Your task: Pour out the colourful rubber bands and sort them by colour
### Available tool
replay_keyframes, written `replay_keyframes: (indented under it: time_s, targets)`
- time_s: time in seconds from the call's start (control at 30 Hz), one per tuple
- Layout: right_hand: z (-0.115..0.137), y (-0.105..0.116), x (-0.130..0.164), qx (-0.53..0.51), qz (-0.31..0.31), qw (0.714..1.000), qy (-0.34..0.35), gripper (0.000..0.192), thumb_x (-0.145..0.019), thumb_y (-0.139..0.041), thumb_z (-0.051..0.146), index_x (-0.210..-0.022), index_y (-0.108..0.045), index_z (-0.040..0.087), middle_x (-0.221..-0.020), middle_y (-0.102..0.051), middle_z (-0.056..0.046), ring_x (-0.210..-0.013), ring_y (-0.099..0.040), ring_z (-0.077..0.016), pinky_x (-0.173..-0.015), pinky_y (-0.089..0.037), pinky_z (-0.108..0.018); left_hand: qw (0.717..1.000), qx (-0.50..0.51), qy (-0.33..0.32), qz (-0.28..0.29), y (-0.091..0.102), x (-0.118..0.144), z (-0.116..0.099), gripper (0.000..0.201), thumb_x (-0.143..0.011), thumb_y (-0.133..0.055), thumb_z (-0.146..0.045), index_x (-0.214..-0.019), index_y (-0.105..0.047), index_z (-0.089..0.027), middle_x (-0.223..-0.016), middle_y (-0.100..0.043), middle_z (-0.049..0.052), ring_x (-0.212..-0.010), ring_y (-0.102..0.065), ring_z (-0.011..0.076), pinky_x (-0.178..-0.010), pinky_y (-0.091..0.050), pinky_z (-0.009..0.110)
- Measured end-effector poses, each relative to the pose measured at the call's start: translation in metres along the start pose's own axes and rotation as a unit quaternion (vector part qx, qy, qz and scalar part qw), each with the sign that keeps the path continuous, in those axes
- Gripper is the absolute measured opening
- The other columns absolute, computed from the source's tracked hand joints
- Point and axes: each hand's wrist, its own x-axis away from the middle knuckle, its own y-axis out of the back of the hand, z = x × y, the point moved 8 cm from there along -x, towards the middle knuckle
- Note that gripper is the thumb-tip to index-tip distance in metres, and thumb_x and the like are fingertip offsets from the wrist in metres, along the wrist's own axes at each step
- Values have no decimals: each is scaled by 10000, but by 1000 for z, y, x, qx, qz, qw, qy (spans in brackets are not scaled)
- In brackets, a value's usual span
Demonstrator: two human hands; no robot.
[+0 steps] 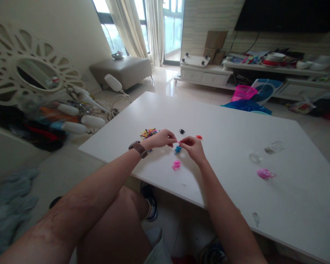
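Both hands meet above the white table (222,135), fingertips nearly touching. My left hand (166,138), with a brown watch (139,148) on its wrist, is closed in a pinch. My right hand (191,146) pinches from the other side. Between the fingertips is a tiny pink rubber band (178,142), partly hidden. Just below lies a small pile of blue rubber bands (177,149), with pink rubber bands (176,165) nearer me. Black rubber bands (182,131) and orange rubber bands (199,137) form piles farther back. A mixed-colour pile (149,132) is partly behind my left hand.
On the table's right side are a clear jar (276,147), a clear ring-shaped piece (255,157), a pink object with a loop (265,173) and a small clear item (256,219). A white lamp fixture (89,121) stands beyond the left edge.
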Motion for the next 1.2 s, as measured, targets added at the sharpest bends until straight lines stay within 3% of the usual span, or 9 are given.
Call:
replay_keyframes:
  time_s: [0.2, 0.47, 0.9, 1.2]
  targets:
    - [0, 3, 0, -41, -12, 999, -23, 154, -686, -783, 298, -729, -694, 181, -725, -723, -30, -709, -689, -183, -708, -548, -313, 1000, -5, 1, -13, 1, 1, -3, 184, -825, -635, -257, -817, -719, -93, -691, -718, 74, -642, -651, 132, -612, -484, 221]
    - [-4, -11, 4, -50, -1, 998, -46, 351, -672, -848, 473, -787, -701, 177, -697, -705, -24, -654, -674, -166, -658, -559, -300, 1000, -1, -15, -9, -1, 2, -8, 172, -785, -664, -253, -794, -728, -94, -676, -714, 64, -631, -653, 132, -595, -477, 216]
    - [-15, -7, 2, -119, -23, 989, -85, 312, -564, -892, 348, -784, -751, 177, -728, -734, -33, -674, -682, -172, -722, -561, -338, 999, -15, -11, -31, 4, 4, -14, 199, -800, -649, -265, -819, -745, -92, -678, -719, 73, -644, -653, 137, -608, -476, 221]
    - [-25, -11, 3, -130, 0, 985, -117, 296, -561, -885, 352, -758, -749, 177, -713, -728, -28, -680, -678, -162, -730, -570, -325, 999, -19, 0, -36, 5, 5, -14, 179, -800, -647, -248, -800, -741, -96, -671, -717, 70, -638, -652, 136, -603, -476, 222]
